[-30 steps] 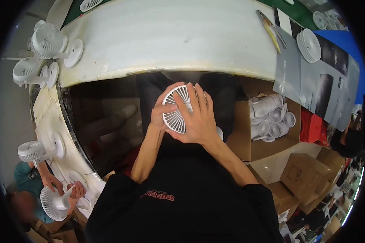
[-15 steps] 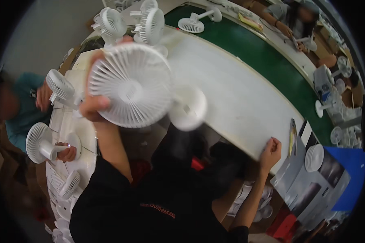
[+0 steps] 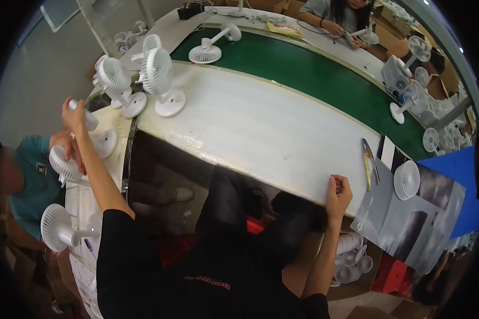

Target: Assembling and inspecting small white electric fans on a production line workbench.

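Observation:
My left hand (image 3: 75, 116) reaches out to the far left, its fingers closed round the head of a small white fan (image 3: 90, 122). That fan's round base (image 3: 106, 142) is at the side table, and my hand hides part of the head. Close by, a co-worker's hand (image 3: 64, 142) is above another white fan (image 3: 65, 164). My right hand (image 3: 339, 195) rests at the front edge of the white table (image 3: 261, 127), fingers curled in with nothing visible in them.
Two white fans (image 3: 157, 72) stand at the table's left end. Another fan (image 3: 205, 53) lies on the green strip (image 3: 282, 66). Pliers (image 3: 368, 165) and a stack of round white covers (image 3: 406, 181) are at the right. A co-worker (image 3: 26, 175) sits at the left.
My left hand has carried the fan from in front of me to the side table at the far left. My right hand has stayed near the table edge.

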A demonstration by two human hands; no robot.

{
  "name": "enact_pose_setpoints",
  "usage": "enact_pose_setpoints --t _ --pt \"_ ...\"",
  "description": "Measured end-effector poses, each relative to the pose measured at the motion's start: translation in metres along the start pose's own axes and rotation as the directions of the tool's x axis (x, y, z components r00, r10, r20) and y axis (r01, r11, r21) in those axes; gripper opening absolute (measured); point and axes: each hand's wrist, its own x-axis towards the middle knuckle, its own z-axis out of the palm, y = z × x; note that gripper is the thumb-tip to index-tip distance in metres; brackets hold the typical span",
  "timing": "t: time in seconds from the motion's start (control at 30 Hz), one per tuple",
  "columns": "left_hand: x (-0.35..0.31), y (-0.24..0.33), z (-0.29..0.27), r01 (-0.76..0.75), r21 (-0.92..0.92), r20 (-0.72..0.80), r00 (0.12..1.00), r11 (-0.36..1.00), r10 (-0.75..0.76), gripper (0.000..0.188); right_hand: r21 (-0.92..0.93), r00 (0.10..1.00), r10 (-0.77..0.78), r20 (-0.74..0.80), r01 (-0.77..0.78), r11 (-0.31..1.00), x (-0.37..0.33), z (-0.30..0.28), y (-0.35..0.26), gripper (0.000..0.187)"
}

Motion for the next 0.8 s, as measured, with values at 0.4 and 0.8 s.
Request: enact_pose_setpoints --t 0.4,0.8 --pt "-0.214 0.227 -0.030 -0.710 -0.403 -0.206 0.686 0.578 0.698 0.028 -0.373 0.993 -0.113 -0.031 0.094 0.923 -0.002 0.023 -0.023 0.006" --pt "-0.177 0.132 0.450 0.638 -0.576 0.711 0.699 0.511 -0.072 0.052 -0.412 0.982 -0.186 0.045 0.188 0.891 0.003 0.017 -0.035 0.018"
